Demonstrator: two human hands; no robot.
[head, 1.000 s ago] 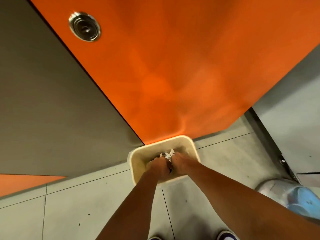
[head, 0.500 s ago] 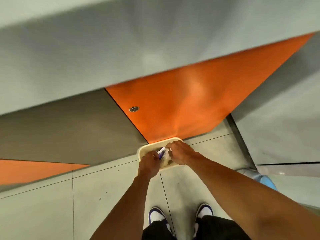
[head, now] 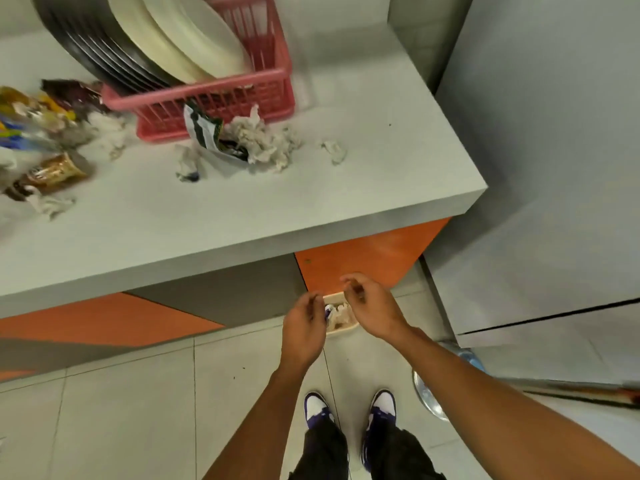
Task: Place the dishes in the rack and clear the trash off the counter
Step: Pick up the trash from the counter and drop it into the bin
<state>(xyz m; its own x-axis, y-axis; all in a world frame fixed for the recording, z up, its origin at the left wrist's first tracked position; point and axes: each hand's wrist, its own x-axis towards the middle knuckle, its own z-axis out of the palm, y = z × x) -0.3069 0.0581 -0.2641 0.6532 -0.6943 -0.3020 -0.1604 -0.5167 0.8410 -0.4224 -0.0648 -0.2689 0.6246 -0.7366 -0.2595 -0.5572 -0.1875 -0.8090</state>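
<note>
dishes (head: 194, 39) stand on edge in the pink rack (head: 242, 95), so we judge this part of the task done, as far as we can see. trash is only partly cleared. some paper lies in the small bin (head: 344, 329) on the floor, but crumpled tissues (head: 259, 140) and a torn packet (head: 204, 129) lie on the counter (head: 346, 202) just beside the rack. one small tissue scrap (head: 334, 150) lies apart to the right, and snack wrappers (head: 45, 171) are heaped at the left edge. our left hand (head: 304, 327) and right hand (head: 374, 310) hang above the bin, fingers loosely curled, holding nothing that we can see. we think several more trips from counter to bin are needed.
</note>
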